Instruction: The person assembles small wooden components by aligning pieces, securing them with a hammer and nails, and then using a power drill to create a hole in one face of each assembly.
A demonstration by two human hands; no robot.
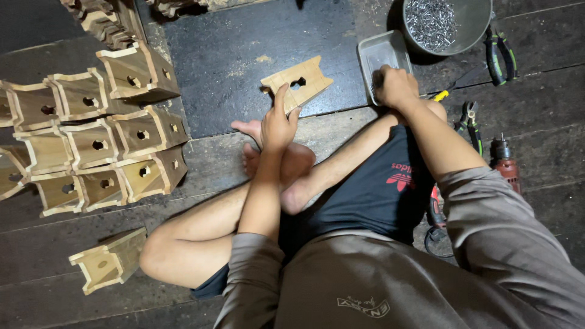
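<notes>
I sit cross-legged on a dark plank floor. My left hand (277,125) grips a flat wooden piece (298,82) with a hole and notched ends, holding it up above my feet. My right hand (395,85) reaches down into a small rectangular metal tray (381,58), fingers closed; what they pinch is hidden. Just beyond the tray stands a round metal bowl (448,24) full of nails.
Several finished wooden box-shaped pieces (97,143) with holes are stacked at the left, and one more (109,261) lies alone near my knee. Green-handled pliers (501,55), other pliers (469,119) and a red power drill (504,161) lie at the right.
</notes>
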